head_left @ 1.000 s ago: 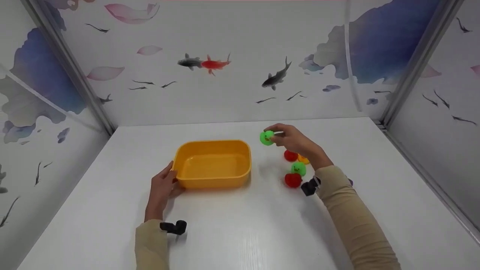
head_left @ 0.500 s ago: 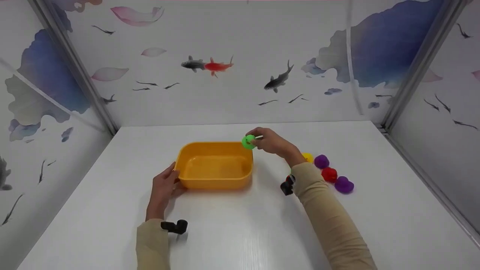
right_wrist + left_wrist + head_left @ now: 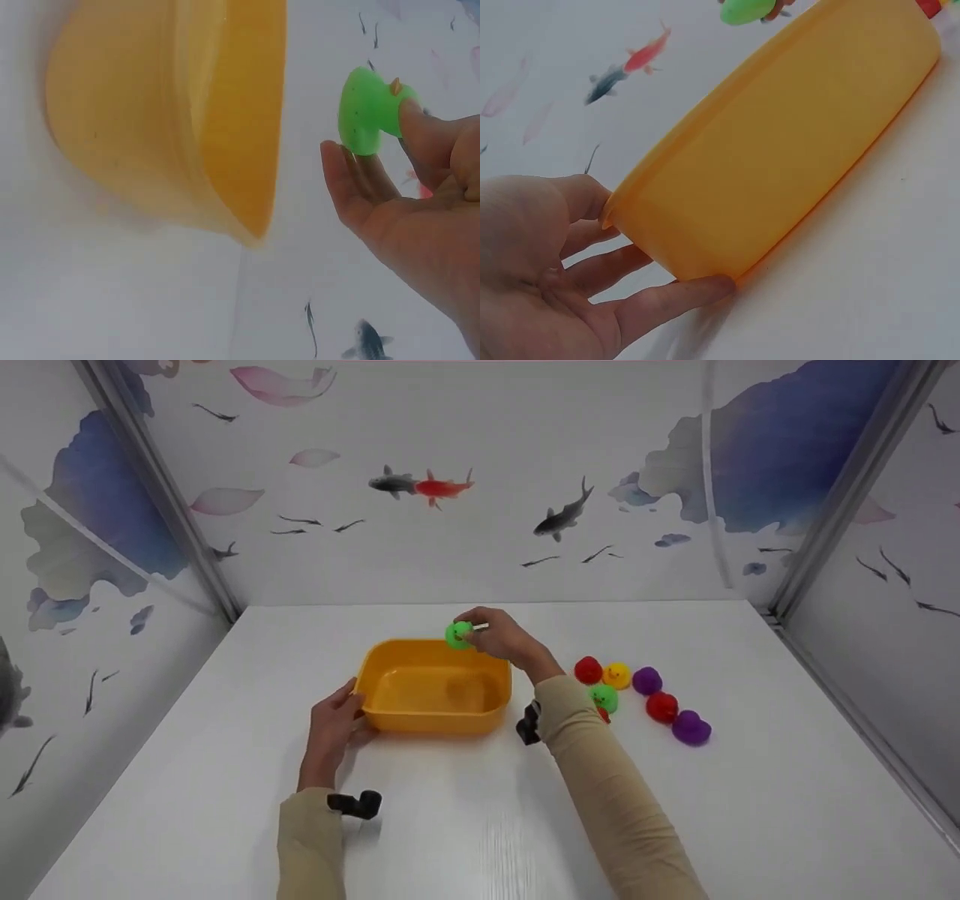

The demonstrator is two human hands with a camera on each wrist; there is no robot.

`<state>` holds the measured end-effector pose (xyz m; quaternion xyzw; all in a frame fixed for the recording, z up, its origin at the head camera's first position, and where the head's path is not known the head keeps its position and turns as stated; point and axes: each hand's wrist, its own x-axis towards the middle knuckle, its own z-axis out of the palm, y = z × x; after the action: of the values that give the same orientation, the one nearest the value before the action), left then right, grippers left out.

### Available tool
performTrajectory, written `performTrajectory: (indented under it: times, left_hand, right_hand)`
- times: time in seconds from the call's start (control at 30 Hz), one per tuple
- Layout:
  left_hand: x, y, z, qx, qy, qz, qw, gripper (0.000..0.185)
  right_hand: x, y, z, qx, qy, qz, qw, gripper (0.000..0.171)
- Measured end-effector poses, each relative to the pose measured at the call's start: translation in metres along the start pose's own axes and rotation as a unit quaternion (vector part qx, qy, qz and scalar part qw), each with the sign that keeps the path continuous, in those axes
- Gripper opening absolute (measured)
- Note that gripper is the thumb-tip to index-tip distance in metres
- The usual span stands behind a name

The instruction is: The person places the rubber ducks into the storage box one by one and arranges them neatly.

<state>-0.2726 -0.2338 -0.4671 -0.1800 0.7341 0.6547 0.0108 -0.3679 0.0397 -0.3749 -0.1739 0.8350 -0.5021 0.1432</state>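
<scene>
An orange plastic tub point(image 3: 390, 718) stands on the white table. My right hand point(image 3: 480, 634) pinches a small green rubber duck point(image 3: 457, 634) above the tub's far rim. In the right wrist view the green duck point(image 3: 366, 112) sits between the thumb and the fingers point(image 3: 352, 180), just beside the tub point(image 3: 165, 112). My left hand point(image 3: 346, 711) rests with straight fingers against the tub's near left corner. The left wrist view shows the left hand point(image 3: 630, 259) with the thumb at the tub's rim point(image 3: 780, 150) and the fingers along its base.
Several rubber ducks lie on the table right of the tub: red point(image 3: 588, 670), yellow point(image 3: 616, 675), purple point(image 3: 646, 680), green point(image 3: 604, 697), red point(image 3: 661, 706), purple point(image 3: 691, 728). Patterned walls close in the table on three sides.
My right hand has carried the green duck leftward from the group of ducks to over the tub's far rim. The left hand has stayed at the tub's corner.
</scene>
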Motion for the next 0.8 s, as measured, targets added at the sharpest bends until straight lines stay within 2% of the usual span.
performTrajectory:
  times: [0.23,0.47,0.67,0.8]
  left_hand:
    - [0.004,0.002,-0.002,0.002,-0.004,-0.005,1.0,0.055]
    - [0.002,0.003,-0.008,0.01,0.014,0.001,0.9999,0.053]
    - [0.003,0.002,-0.004,0.0,0.001,-0.008,1.0,0.052]
    - [0.003,0.001,-0.003,-0.009,0.001,-0.009,0.9999,0.052]
  right_hand:
    - [0.014,-0.003,0.033,0.023,0.009,0.004,1.0,0.033]
    - [0.024,-0.002,0.061,0.047,-0.048,0.017,0.998,0.04]
    - [0.032,0.006,0.076,0.008,-0.05,0.052,0.997,0.041]
    - [0.036,0.008,0.085,-0.008,-0.039,0.052,0.998,0.038]
